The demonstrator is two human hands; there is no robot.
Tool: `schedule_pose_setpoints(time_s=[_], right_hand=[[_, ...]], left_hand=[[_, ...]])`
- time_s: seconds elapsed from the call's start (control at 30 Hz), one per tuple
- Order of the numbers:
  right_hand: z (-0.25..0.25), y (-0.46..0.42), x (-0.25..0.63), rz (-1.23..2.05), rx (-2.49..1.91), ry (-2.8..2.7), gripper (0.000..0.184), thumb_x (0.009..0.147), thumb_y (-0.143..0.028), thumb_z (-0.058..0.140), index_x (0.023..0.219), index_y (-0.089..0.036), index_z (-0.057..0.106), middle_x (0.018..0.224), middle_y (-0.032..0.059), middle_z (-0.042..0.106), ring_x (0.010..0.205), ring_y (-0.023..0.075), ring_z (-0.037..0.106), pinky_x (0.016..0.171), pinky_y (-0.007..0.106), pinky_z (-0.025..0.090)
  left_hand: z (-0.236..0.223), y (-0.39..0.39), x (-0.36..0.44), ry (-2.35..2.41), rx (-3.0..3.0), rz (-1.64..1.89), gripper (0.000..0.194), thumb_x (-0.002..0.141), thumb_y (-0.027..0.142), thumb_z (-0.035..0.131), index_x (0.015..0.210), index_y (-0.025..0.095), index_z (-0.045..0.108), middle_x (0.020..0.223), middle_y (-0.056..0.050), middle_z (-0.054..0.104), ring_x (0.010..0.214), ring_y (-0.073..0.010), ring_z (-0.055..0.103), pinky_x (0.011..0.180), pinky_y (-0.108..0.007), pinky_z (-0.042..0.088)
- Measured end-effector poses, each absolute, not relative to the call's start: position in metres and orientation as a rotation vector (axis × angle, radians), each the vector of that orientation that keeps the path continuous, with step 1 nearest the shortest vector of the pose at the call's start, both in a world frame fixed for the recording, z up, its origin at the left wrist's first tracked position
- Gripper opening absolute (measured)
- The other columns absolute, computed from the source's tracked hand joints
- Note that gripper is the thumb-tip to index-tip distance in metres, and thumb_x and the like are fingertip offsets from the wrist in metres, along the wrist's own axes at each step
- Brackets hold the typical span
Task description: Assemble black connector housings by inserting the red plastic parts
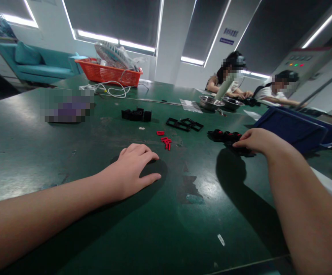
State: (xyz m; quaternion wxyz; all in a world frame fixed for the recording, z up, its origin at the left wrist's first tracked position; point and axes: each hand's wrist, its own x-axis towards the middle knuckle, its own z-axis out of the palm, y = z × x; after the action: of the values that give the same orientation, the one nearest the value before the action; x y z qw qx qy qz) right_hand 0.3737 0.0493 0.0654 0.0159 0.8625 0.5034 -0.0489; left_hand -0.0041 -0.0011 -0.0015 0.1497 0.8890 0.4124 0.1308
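Table (160, 233): parts are laid out in separate groups, so the work is judged to be partway at most; red is seen in the black row (225, 136), while the red pieces (166, 141) are loose and the frames (179, 125) seem unfitted.
Left hand (134, 172): spread palm down over the table, thumb parted from fingers, nothing held.
Right hand (254, 140): fingers bent together at the black row; whether a part is gripped cannot be made out.
Red pieces: scattered just beyond the left hand, well apart from the right.
Black row: partly hidden by the right hand, well to the right of the left hand.
Frames: laid beyond the red pieces, touched by neither hand.
Black block (136, 114): set beyond the left hand, untouched.
Bowls (210, 104): placed farther back, near the co-workers (231, 82).
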Motion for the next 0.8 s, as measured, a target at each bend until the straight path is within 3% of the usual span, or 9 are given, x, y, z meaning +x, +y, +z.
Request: schedule_pose_setpoints(time_s=[0.13, 0.33, 0.5, 0.8], right_hand=[[0.073, 0.045, 0.361, 0.028, 2.71, 1.589, 0.024, 0.081, -0.035, 0.071, 0.068, -0.016, 0.064, 0.066, 0.009, 0.066, 0.061, 0.022, 0.06, 0.062, 0.035, 0.045], [0.073, 0.04, 0.333, 0.145, 2.695, 1.805, 0.019, 0.086, -0.035, 0.065, 0.085, -0.016, 0.065, 0.093, 0.0136, 0.071, 0.078, 0.0237, 0.064, 0.07, 0.034, 0.046], [0.06, 0.04, 0.309, 0.06, 2.518, 2.087, 0.014, 0.085, -0.033, 0.065, 0.087, -0.02, 0.069, 0.093, 0.0072, 0.072, 0.084, 0.022, 0.066, 0.073, 0.031, 0.048], [0.043, 0.012, 0.244, -0.346, 1.501, 2.948, 0.015, 0.09, -0.027, 0.058, 0.087, -0.018, 0.069, 0.083, 0.0039, 0.07, 0.074, 0.0168, 0.062, 0.068, 0.028, 0.044]], left_hand=[[-0.002, -0.001, -0.004, 1.181, 2.554, 0.385, 0.044, 0.09, 0.047, 0.055, 0.124, 0.02, 0.06, 0.126, -0.012, 0.057, 0.125, -0.0334, 0.045, 0.107, -0.056, 0.035], [-0.001, -0.002, -0.004, 1.178, 2.551, 0.394, 0.042, 0.09, 0.046, 0.055, 0.123, 0.02, 0.06, 0.126, -0.012, 0.058, 0.125, -0.0332, 0.045, 0.107, -0.056, 0.036], [0.0, -0.002, -0.004, 1.172, 2.548, 0.391, 0.041, 0.09, 0.045, 0.056, 0.123, 0.02, 0.06, 0.126, -0.012, 0.058, 0.125, -0.0331, 0.045, 0.107, -0.056, 0.036], [0.0, -0.004, -0.003, 1.163, 2.571, 0.42, 0.037, 0.09, 0.04, 0.058, 0.121, 0.02, 0.061, 0.122, -0.011, 0.059, 0.122, -0.0319, 0.046, 0.105, -0.052, 0.037]])
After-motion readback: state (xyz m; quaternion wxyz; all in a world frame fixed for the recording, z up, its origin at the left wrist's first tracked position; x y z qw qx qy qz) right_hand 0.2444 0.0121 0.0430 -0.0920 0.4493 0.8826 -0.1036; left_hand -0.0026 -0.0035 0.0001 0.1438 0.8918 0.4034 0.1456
